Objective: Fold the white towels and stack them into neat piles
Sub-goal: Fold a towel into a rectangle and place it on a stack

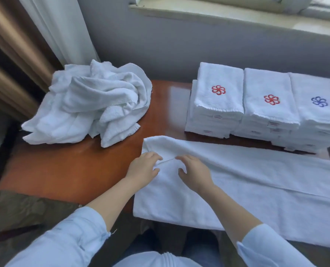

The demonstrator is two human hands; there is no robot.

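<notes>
White towel (256, 187) lies spread flat along the near side of the table (73, 170), and both hands sit on its left end. The left hand (143, 167) pinches a raised fold at the towel's left edge. The right hand (195, 173) is just beside it, fingers curled down onto a short hem line that runs between the two hands, thumb held apart. Whether it actually grips the cloth I cannot tell.

The towel's near edge overhangs the table's front edge below the wrists, and its far end runs out of view to the right of the right hand. Bare red-brown wood lies open to the left of the left hand, and a strip of it continues beyond both hands.

Beyond the left hand sits a heap of unfolded towels (94, 103), spilling over the table's left edge. Beyond the right hand stand three stacks of folded towels (266, 116), touching side by side. Their top towels carry an embroidered pinwheel emblem: red (218, 90), red (271, 99), blue (319, 101). Small tags (217, 116) show on the folded edges, too blurred to read.
</notes>
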